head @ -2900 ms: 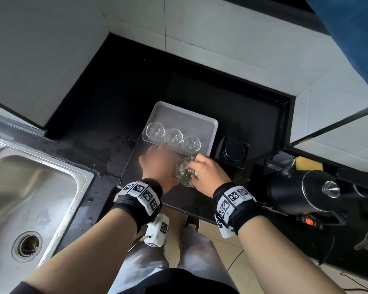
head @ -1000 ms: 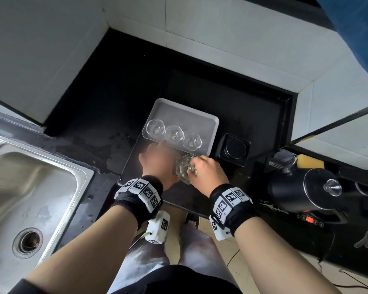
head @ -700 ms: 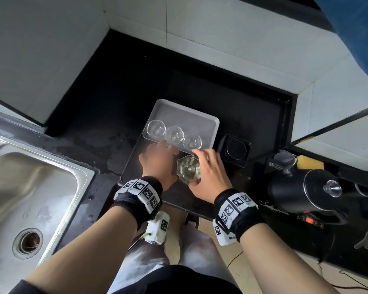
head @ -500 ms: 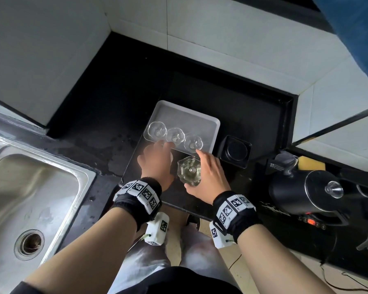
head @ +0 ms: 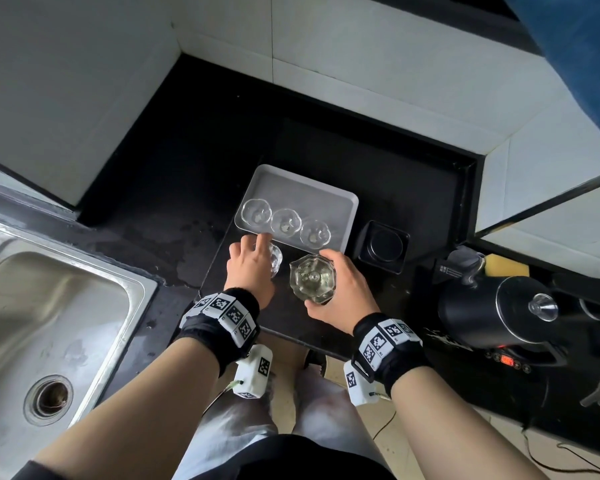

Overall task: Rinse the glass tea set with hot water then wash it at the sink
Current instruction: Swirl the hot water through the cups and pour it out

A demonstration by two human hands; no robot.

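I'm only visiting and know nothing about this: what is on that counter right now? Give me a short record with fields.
Left hand: holds a small glass cup just in front of the tray
Right hand: grips a faceted glass pitcher, upright
On the tray: three glass cups in a row along its near edge
Far right: black kettle
Far left: steel sink

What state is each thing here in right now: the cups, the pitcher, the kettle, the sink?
Three cups: upright, in a row in the tray.
Fourth cup: beside the tray, held by left hand.
Glass pitcher: upright, held by right hand.
Kettle: lid on, red display lit.
Sink: drain open, no standing water.
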